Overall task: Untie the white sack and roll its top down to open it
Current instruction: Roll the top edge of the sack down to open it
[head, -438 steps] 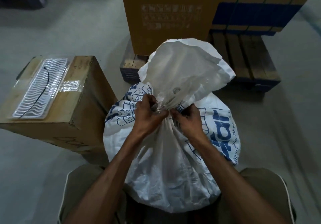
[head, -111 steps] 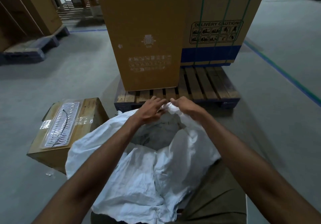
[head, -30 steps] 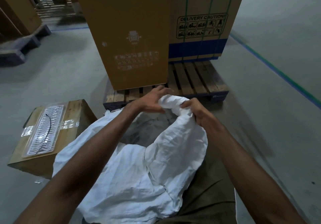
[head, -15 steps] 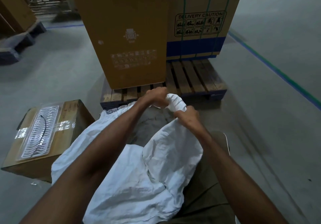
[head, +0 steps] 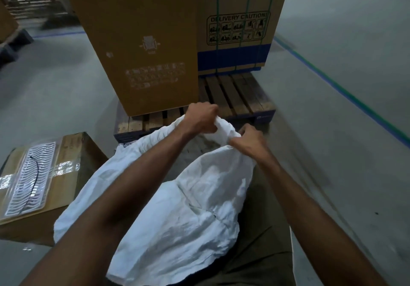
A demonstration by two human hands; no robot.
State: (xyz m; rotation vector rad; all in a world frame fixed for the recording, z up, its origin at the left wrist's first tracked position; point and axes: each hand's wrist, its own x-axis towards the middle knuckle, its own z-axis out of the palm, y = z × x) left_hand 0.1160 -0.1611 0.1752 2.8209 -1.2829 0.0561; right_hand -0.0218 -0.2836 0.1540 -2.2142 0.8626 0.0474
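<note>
hands [head: 224, 130] gripping white sack [head: 177, 208] (far rim)

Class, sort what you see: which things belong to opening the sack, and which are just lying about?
Job:
crumpled white woven sack
left hand, gripping its rim
right hand, gripping its rim

Lying about:
small brown cardboard box
tall brown cardboard carton
wooden pallet

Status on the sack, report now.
Left hand and right hand both grip the far rim. White sack untied, mouth open, top partly rolled. Nothing in the way.
</note>
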